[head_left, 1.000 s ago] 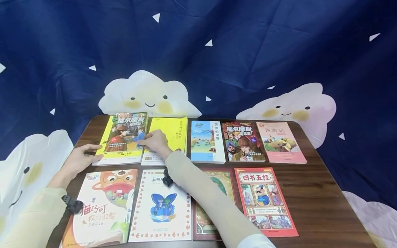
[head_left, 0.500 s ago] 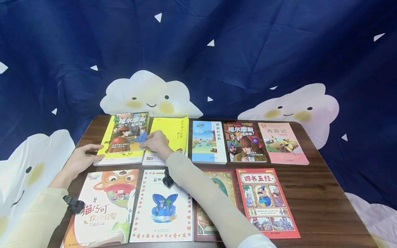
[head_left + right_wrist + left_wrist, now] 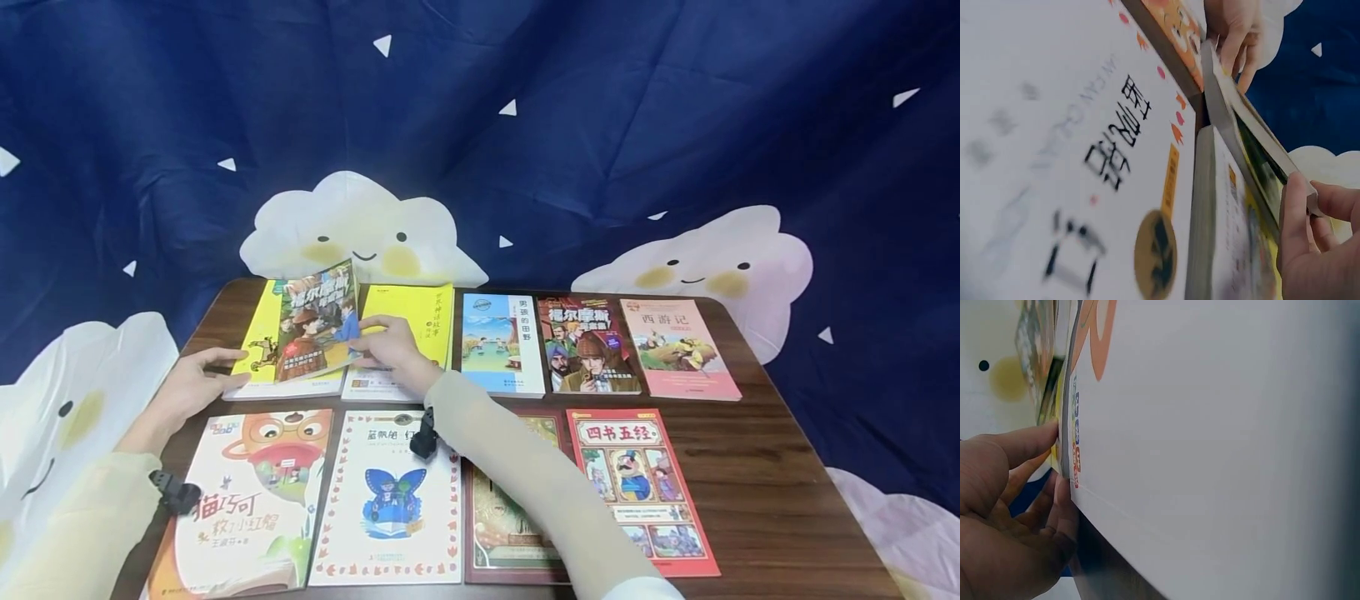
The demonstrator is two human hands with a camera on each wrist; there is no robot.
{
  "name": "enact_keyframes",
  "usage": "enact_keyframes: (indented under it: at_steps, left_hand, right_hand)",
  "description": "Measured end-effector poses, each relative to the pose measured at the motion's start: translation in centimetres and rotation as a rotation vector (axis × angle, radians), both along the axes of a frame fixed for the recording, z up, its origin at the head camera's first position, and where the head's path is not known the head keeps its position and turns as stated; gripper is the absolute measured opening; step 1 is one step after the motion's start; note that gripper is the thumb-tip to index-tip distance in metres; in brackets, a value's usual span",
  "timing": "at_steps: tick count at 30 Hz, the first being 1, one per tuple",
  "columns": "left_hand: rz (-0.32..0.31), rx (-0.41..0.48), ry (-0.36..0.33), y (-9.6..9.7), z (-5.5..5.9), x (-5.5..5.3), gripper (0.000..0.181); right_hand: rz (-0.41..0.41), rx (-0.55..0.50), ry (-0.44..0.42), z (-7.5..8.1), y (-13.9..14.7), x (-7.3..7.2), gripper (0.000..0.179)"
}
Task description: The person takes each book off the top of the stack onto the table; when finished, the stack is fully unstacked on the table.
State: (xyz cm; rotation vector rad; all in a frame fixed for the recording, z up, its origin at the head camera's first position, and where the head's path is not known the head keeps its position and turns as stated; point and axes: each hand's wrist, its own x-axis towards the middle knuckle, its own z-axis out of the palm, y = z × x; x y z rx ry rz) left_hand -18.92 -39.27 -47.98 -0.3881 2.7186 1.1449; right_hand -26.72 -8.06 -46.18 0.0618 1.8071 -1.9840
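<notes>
My right hand (image 3: pixel 393 350) pinches the right edge of a paperback Sherlock Holmes book (image 3: pixel 315 329). The book is tilted, its right side raised over a yellow-and-white book (image 3: pixel 258 333) at the back left. In the right wrist view, thumb and fingers (image 3: pixel 1294 206) grip its page edge, and a gap shows beneath it. My left hand (image 3: pixel 202 379) touches the left edge of the yellow-and-white book, fingers fairly straight. A second yellow book (image 3: pixel 408 312) lies beneath my right hand, partly hidden by it.
To the right in the back row lie a blue-and-white book (image 3: pixel 491 342), another Sherlock Holmes book (image 3: pixel 588 342) and a pink book (image 3: pixel 678 350). In front are an orange-and-white book (image 3: pixel 247 500), a butterfly book (image 3: pixel 390 500), a green-brown book (image 3: pixel 510 525) and a red book (image 3: pixel 637 492) on the wooden table (image 3: pixel 780 492).
The Sherlock Holmes book, lying flatter on the yellow-and-white book before, is now tilted up at its right side and turned. My right hand has shifted slightly right. The left hand stays put.
</notes>
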Motion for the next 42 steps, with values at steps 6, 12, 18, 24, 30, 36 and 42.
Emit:
enact_keyframes:
  at_steps: [6, 12, 18, 24, 30, 36, 42]
  left_hand:
    - [-0.001, -0.028, 0.013, -0.2, 0.0, -0.2, 0.068]
    - [-0.009, -0.028, 0.015, -0.3, -0.1, -0.5, 0.070]
    - [-0.018, -0.023, 0.014, -0.4, -0.1, -0.5, 0.071]
    - [-0.013, -0.011, 0.009, 0.1, -0.2, -0.3, 0.071]
    - [-0.019, -0.021, 0.021, 0.2, -0.3, -0.2, 0.069]
    - [-0.022, -0.014, 0.009, -0.1, -0.1, 0.1, 0.071]
    - [-0.026, -0.013, 0.008, -0.1, 0.2, 0.2, 0.071]
  right_hand:
    - [0.096, -0.010, 0.009, 1.4, 3.1, 1.2, 0.039]
    - [0.121, -0.023, 0.002, 2.6, 7.7, 2.8, 0.041]
    - [0.116, -0.040, 0.039, 3.9, 13.2, 4.3, 0.044]
    - [0.083, -0.030, 0.074, 5.3, 20.5, 6.0, 0.051]
    - [0.036, -0.040, 0.093, 5.9, 28.8, 9.0, 0.039]
    - [-0.039, -0.075, 0.098, 6.3, 36.2, 12.7, 0.037]
    - [0.008, -0.226, 0.186, 5.2, 43.4, 16.0, 0.050]
